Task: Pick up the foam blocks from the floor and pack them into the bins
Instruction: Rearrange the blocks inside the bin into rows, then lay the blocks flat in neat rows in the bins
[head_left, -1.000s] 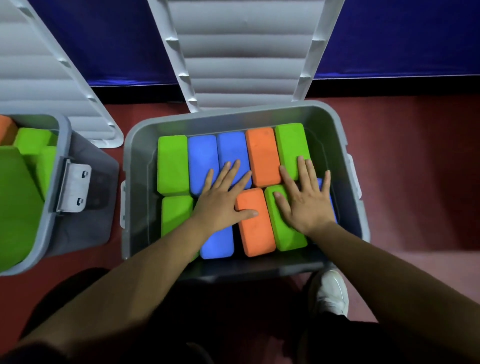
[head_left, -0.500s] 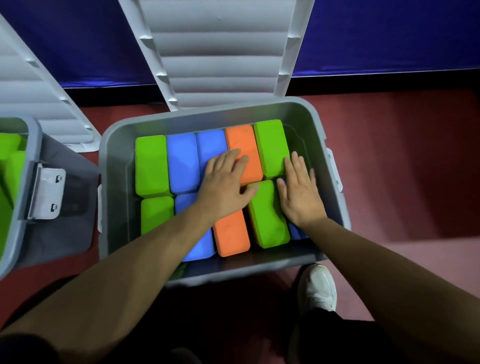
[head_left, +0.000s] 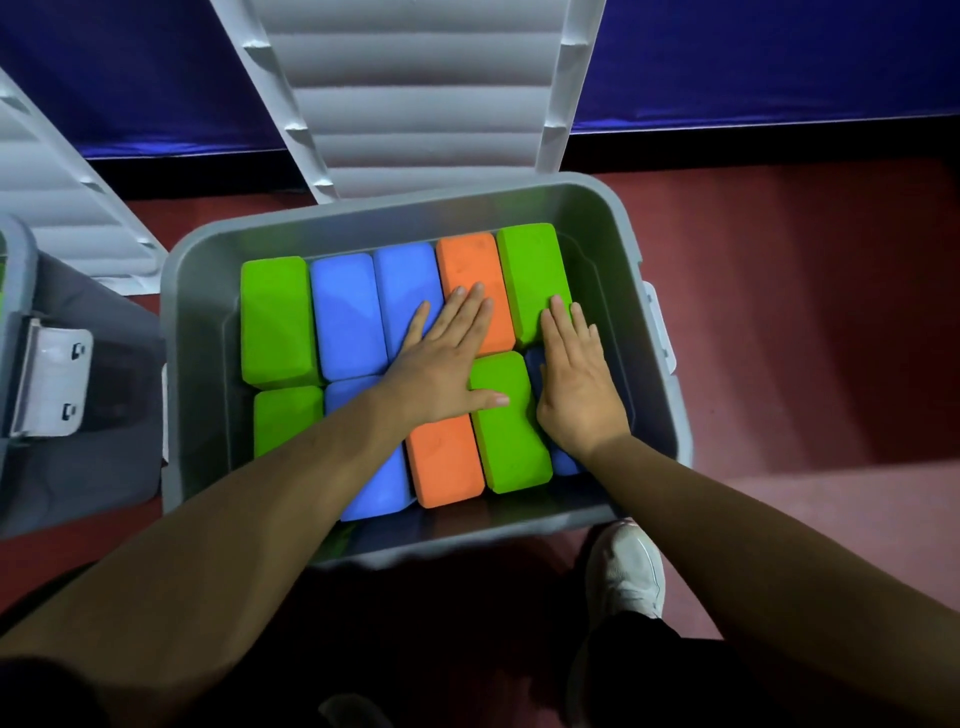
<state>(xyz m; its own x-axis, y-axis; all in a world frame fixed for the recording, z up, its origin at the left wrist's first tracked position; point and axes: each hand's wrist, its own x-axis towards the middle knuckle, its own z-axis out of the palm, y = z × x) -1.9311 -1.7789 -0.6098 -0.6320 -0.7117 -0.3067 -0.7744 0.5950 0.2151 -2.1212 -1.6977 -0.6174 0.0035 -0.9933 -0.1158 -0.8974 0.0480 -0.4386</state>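
Note:
A grey bin (head_left: 197, 322) on the red floor holds two rows of green, blue and orange foam blocks. My left hand (head_left: 441, 364) lies flat with straight fingers on the far orange block (head_left: 467, 270) and a far blue block (head_left: 405, 291); its thumb rests on the near green block (head_left: 511, 447). My right hand (head_left: 576, 384) presses flat on the far green block (head_left: 532, 275) and covers a dark blue block (head_left: 563, 462) at the bin's right wall. A near orange block (head_left: 447, 462) sits between my arms.
The bin's white ribbed lid (head_left: 415, 93) stands open behind it. A second grey bin (head_left: 78, 415) with a white latch and its own lid (head_left: 62, 208) sits at the left. My white shoe (head_left: 626, 571) is on the floor just before the bin. A blue wall runs behind.
The view has shifted so the bin sits more central. My left hand has slid right onto the far orange block and the near green one; my right hand has moved toward the bin's right wall.

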